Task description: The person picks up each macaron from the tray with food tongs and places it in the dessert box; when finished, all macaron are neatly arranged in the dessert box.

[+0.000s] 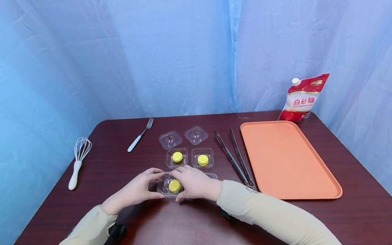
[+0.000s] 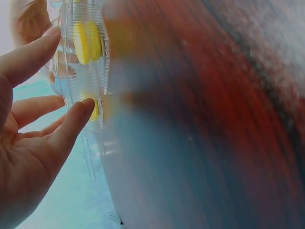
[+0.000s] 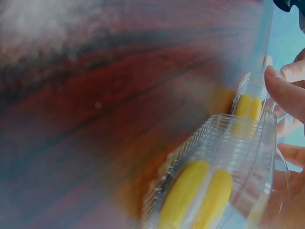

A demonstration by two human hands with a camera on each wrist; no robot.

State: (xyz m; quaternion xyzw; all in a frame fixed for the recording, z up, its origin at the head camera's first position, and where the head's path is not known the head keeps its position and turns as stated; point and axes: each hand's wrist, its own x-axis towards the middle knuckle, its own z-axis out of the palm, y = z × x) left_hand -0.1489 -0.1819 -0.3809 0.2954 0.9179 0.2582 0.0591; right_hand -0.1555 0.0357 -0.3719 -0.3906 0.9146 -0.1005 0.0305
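plainly, hands (image 1: 137,187) (image 1: 194,182) frame a ribbed clear plastic box (image 1: 165,189)

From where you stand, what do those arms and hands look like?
They are a person's: the left hand and right hand wear no gloves. The left sleeve and right sleeve are plain cream fabric, the right with small dark lettering too tiny to read. A black device shows at the left wrist, a dark piece beneath the right.

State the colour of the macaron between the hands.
The macaron is yellow, clearest in the head view.
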